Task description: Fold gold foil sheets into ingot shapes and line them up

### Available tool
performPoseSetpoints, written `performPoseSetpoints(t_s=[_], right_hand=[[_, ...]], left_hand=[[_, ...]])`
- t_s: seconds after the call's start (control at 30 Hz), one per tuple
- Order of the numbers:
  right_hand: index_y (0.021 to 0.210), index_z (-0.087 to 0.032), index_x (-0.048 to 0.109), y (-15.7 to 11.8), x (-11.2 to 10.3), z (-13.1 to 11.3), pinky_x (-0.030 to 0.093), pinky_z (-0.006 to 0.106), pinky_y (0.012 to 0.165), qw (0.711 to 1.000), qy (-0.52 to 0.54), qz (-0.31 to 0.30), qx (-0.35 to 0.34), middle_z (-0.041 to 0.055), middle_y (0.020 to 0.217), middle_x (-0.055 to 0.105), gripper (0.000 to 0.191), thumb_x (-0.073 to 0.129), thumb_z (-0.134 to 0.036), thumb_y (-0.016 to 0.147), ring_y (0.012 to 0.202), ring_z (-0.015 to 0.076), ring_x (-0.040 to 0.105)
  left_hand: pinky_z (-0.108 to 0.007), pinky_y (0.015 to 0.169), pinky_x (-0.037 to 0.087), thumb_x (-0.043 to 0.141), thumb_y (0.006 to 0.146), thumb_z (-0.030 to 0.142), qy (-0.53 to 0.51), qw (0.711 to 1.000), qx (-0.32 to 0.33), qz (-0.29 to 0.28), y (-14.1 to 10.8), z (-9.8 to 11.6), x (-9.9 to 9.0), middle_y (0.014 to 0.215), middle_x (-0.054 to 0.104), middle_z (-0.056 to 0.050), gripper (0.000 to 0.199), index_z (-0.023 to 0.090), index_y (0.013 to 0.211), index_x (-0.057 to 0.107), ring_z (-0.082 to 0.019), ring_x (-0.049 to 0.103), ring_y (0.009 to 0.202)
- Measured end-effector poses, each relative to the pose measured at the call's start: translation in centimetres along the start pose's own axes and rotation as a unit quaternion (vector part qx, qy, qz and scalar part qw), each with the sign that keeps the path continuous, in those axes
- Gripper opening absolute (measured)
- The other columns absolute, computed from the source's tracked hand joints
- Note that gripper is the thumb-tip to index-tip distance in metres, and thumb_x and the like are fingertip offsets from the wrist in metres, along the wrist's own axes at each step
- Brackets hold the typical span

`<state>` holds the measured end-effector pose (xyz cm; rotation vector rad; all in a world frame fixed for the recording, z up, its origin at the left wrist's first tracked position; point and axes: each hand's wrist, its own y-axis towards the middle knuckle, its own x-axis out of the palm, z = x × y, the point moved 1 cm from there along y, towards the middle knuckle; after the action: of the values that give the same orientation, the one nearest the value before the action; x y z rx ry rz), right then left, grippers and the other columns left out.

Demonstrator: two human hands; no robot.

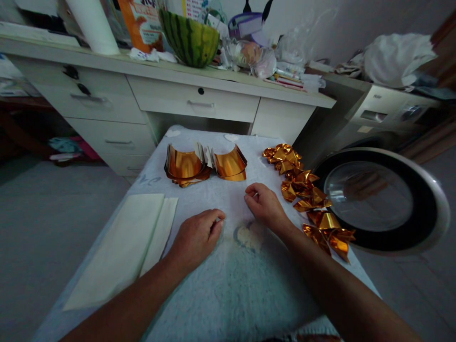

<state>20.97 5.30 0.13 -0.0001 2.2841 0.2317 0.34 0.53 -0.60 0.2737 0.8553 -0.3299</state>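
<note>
My left hand (201,232) rests on the cloth-covered board (221,285), its fingers curled in with nothing seen in them. To its left lie folded pale sheets of paper (121,242). My right hand (265,204) is loosely closed too, resting on the cloth with no object visible in its grip. Beyond both hands stand two curved stacks of gold foil paper, a left stack (183,164) and a right stack (230,165), side by side. Several folded gold foil pieces (302,185) form a row along the board's right edge, near my right hand.
A white desk (228,102) with drawers stands behind the board, bearing a cut watermelon (190,40), an orange packet (140,23) and plastic bags. At right, a washing machine (384,104) has its round door (377,197) swung open beside the board.
</note>
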Motion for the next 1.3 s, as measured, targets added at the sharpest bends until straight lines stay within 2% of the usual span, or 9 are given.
performPoseSetpoints(t_s=[0.17, 0.33, 0.47, 0.6, 0.93, 1.13, 1.2, 1.3], right_hand=[[0.090, -0.019, 0.061, 3.2, -0.4, -0.9, 0.041, 0.029, 0.071, 0.996, -0.064, 0.062, -0.013, 0.0028, 0.085, 0.063, 0.008, 0.060, -0.023, 0.083, 0.076, 0.0168, 0.057], [0.097, -0.019, 0.059, 6.2, 0.4, -1.6, 0.041, 0.030, 0.075, 0.983, -0.127, 0.134, 0.002, 0.0061, 0.096, 0.059, 0.013, 0.060, -0.024, 0.084, 0.086, 0.0206, 0.056], [0.096, -0.019, 0.057, 7.7, 1.0, -1.5, 0.041, 0.031, 0.077, 0.975, -0.151, 0.162, 0.035, 0.0081, 0.098, 0.058, 0.015, 0.061, -0.026, 0.084, 0.091, 0.0223, 0.055], [0.091, -0.019, 0.059, 8.6, 1.2, -1.3, 0.042, 0.031, 0.075, 0.970, -0.176, 0.160, 0.058, 0.0094, 0.098, 0.060, 0.011, 0.060, -0.028, 0.086, 0.091, 0.0232, 0.057], [0.080, -0.017, 0.067, 8.7, 0.9, -1.0, 0.043, 0.032, 0.074, 0.966, -0.182, 0.173, 0.056, 0.0121, 0.091, 0.066, 0.018, 0.050, -0.019, 0.087, 0.084, 0.0232, 0.060], [0.074, -0.018, 0.067, 7.6, -0.2, -0.3, 0.044, 0.031, 0.070, 0.969, -0.165, 0.175, 0.050, 0.0086, 0.080, 0.068, 0.019, 0.050, -0.019, 0.083, 0.073, 0.0203, 0.060], [0.072, -0.018, 0.065, 7.0, -0.7, 0.1, 0.044, 0.030, 0.069, 0.972, -0.145, 0.179, 0.045, 0.0069, 0.076, 0.067, 0.019, 0.050, -0.019, 0.082, 0.072, 0.0197, 0.061], [0.073, -0.019, 0.060, 6.0, -1.4, 0.4, 0.046, 0.029, 0.066, 0.979, -0.048, 0.193, 0.039, 0.0040, 0.073, 0.065, 0.014, 0.049, -0.020, 0.081, 0.069, 0.0184, 0.062]], left_hand=[[-0.030, 0.072, 0.047, 0.045, 0.091, 0.021, 0.002, 1.000, 0.010, 0.001, -0.1, -0.2, 0.1, 0.085, 0.070, -0.002, 0.019, 0.021, 0.095, 0.064, -0.018, 0.065, 0.078], [-0.031, 0.072, 0.046, 0.045, 0.091, 0.021, 0.006, 1.000, 0.014, 0.002, 0.0, -0.1, 0.0, 0.085, 0.070, -0.002, 0.019, 0.020, 0.094, 0.064, -0.018, 0.065, 0.078], [-0.029, 0.070, 0.046, 0.045, 0.090, 0.019, 0.008, 1.000, 0.018, 0.007, 0.0, 0.0, 0.1, 0.084, 0.070, -0.002, 0.019, 0.021, 0.094, 0.063, -0.018, 0.065, 0.077], [-0.029, 0.071, 0.046, 0.045, 0.090, 0.018, 0.004, 1.000, 0.019, 0.006, -0.1, 0.0, 0.1, 0.085, 0.070, -0.002, 0.019, 0.020, 0.094, 0.063, -0.018, 0.065, 0.078], [-0.029, 0.070, 0.045, 0.045, 0.091, 0.019, 0.011, 1.000, 0.020, -0.002, -0.2, -0.1, 0.1, 0.085, 0.069, -0.002, 0.018, 0.021, 0.092, 0.063, -0.017, 0.065, 0.077], [-0.029, 0.069, 0.045, 0.046, 0.091, 0.019, 0.009, 1.000, 0.024, 0.003, -0.2, -0.1, 0.1, 0.084, 0.069, -0.001, 0.018, 0.021, 0.093, 0.063, -0.018, 0.065, 0.077], [-0.029, 0.070, 0.046, 0.046, 0.091, 0.020, 0.007, 1.000, 0.020, 0.003, -0.1, -0.1, 0.1, 0.084, 0.069, -0.001, 0.018, 0.021, 0.093, 0.063, -0.018, 0.065, 0.077], [-0.029, 0.071, 0.045, 0.046, 0.090, 0.020, 0.004, 1.000, 0.016, 0.003, -0.1, 0.0, 0.1, 0.084, 0.070, -0.002, 0.018, 0.021, 0.093, 0.064, -0.018, 0.065, 0.077]])
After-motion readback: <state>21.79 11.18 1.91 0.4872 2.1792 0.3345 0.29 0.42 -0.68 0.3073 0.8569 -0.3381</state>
